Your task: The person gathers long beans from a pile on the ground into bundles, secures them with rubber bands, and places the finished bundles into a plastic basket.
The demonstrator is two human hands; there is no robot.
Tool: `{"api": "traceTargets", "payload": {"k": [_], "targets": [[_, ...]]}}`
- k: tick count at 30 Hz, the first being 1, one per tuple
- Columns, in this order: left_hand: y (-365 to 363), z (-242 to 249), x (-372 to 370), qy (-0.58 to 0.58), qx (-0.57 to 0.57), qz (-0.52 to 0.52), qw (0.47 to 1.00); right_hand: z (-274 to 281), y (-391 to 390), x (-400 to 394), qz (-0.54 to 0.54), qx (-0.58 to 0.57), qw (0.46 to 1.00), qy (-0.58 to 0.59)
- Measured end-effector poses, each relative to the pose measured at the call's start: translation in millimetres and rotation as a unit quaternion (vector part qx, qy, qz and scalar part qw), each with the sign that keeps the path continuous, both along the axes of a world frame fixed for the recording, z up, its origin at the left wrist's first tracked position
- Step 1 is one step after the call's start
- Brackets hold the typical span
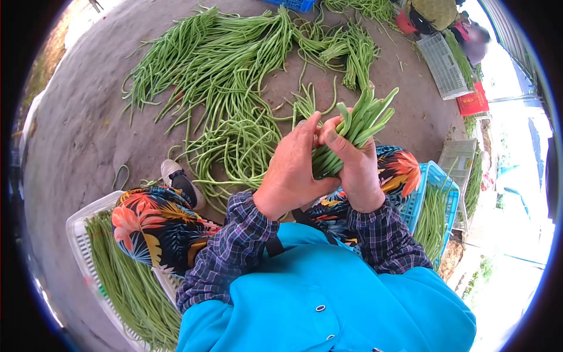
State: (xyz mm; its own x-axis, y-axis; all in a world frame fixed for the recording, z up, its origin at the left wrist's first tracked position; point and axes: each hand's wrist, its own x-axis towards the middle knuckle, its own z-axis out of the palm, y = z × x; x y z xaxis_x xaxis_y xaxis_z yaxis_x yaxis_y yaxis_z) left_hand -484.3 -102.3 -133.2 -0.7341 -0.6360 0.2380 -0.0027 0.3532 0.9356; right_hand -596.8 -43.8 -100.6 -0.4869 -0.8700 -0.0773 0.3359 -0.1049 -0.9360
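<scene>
A bunch of green long beans (366, 117) is held up in front of my chest, its ends fanning out at the upper right. My right hand (359, 167) is wrapped round the bunch, thumb lying across it. From the other side my left hand (293, 167) cups the same bunch, with its thumb below and fingers pointing up; its fingertips are partly hidden behind the beans and my right hand. Just beyond my hands, loose long beans (234, 144) lie tangled on the floor.
Big heaps of long beans (217, 53) spread over the floor ahead. A white crate (79, 226) of beans stands at my left, a blue crate (451, 193) at my right. Farther right are a grey crate (443, 64), a red packet (472, 101) and another person (469, 38).
</scene>
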Motion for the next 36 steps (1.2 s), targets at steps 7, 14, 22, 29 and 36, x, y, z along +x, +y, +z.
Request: {"api": "traceTargets", "payload": {"k": [7,14,22,29,36], "targets": [[28,-25,-23,0.03,0.061,-0.002,0.998,-8,3,5,-0.033,0.078,0.974,0.209],[4,-20,11,0.125,0.211,-0.017,0.969,4,-8,-25,0.163,0.026,0.948,0.272],[-2,-24,34,0.135,0.419,-0.18,0.88,44,-68,-71,0.175,-0.084,0.939,0.284],[17,-43,48,0.136,0.495,-0.171,0.841,11,-73,-33,0.468,-0.009,0.8,0.375],[19,-43,62,0.168,0.57,-0.16,0.789,17,-105,-37,0.316,-0.094,0.884,0.332]]}}
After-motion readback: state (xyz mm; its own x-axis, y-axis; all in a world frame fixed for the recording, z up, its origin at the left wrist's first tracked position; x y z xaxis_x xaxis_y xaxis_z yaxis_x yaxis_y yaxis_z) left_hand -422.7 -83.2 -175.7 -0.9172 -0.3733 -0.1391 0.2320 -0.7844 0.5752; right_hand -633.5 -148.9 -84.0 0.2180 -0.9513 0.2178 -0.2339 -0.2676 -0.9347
